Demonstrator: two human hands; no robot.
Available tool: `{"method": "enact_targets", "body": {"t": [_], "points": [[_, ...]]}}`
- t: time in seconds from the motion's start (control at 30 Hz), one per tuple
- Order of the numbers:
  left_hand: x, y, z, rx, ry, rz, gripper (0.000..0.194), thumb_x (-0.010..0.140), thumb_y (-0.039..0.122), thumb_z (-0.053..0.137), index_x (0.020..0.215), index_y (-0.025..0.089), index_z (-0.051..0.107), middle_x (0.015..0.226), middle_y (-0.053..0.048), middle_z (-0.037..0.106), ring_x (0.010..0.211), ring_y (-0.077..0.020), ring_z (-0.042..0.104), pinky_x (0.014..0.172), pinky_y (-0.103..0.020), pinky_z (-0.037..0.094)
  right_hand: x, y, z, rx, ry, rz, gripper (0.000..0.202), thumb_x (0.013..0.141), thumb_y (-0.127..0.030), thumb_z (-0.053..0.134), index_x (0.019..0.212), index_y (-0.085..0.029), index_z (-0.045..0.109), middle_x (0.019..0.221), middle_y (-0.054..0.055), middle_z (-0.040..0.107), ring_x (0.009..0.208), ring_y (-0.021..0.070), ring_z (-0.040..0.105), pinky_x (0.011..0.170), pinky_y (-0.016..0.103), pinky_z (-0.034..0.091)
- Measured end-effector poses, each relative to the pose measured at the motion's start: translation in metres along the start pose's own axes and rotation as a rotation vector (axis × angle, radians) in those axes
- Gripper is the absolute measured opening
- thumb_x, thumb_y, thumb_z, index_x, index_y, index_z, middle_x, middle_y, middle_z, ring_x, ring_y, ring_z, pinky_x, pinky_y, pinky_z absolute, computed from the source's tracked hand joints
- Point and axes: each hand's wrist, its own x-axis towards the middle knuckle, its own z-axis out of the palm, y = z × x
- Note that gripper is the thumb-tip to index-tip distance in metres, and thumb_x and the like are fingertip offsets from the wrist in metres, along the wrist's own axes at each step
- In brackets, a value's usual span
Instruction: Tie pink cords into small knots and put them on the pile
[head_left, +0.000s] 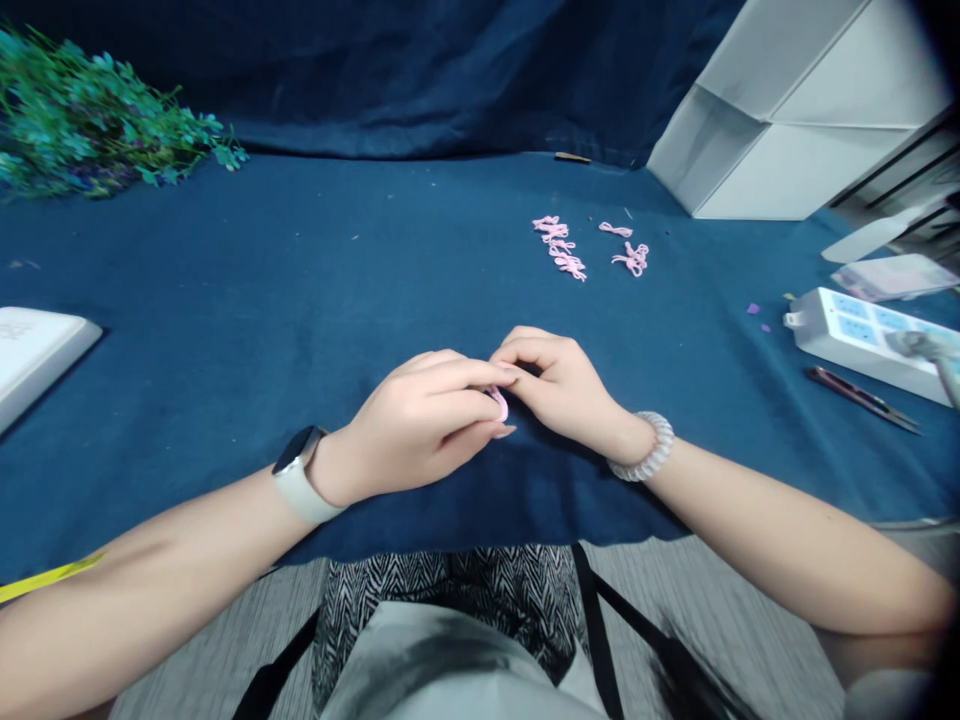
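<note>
Between my two hands, just above the near part of the blue cloth (300, 270), is a loop of pink cord (501, 404). My left hand (431, 410) is closed on it, thumb below and fingers above. The fingertips of my right hand (551, 385) are pinched together at the upper end of the cord and touch my left fingers. Most of the cord is hidden by the fingers. Farther back lie several small knotted pink cords: a row of them (559, 248), and to its right a single one (615, 230) above a small clump (631, 259).
A white power strip (862, 335) and thread snips (862, 398) lie at the right. White boxes (780, 160) stand at the back right. At the back left is a bunch of artificial greenery (105, 125); a white slab-like object (41, 350) sits at the left edge.
</note>
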Motion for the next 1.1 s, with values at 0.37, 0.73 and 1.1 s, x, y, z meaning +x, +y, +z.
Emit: {"method": "enact_targets", "body": {"t": [0.37, 0.73, 1.1], "points": [[0.007, 0.008, -0.005, -0.544, 0.061, -0.510, 0.020, 0.087, 0.031, 0.059, 0.075, 0.018, 0.069, 0.103, -0.008, 0.073, 0.087, -0.0167, 0.068, 0.077, -0.028, 0.053, 0.001, -0.007, -0.001, 0.115, -0.020, 0.081, 0.019, 0.082, -0.015, 0.059, 0.064, -0.016, 0.065, 0.069, -0.001, 0.060, 0.064, 0.0089, 0.054, 0.062, 0.023, 0.041], [0.004, -0.001, 0.004, -1.047, 0.248, -0.737, 0.025, 0.084, 0.042, 0.064, 0.078, 0.018, 0.068, 0.075, -0.002, 0.064, 0.067, -0.0110, 0.054, 0.066, -0.025, 0.045, -0.004, -0.012, 0.003, 0.202, 0.021, 0.120, 0.030, 0.086, -0.036, 0.060, 0.065, -0.015, 0.059, 0.066, 0.000, 0.057, 0.062, 0.0091, 0.051, 0.061, 0.024, 0.040], [0.011, 0.000, 0.003, -1.455, 0.309, -0.920, 0.017, 0.085, 0.030, 0.064, 0.075, 0.016, 0.064, 0.083, 0.000, 0.063, 0.064, -0.0073, 0.052, 0.064, -0.023, 0.046, -0.005, -0.011, 0.004, 0.198, 0.070, 0.101, 0.023, 0.087, -0.031, 0.060, 0.071, -0.015, 0.063, 0.070, 0.000, 0.060, 0.065, 0.0096, 0.054, 0.065, 0.024, 0.042]]}}
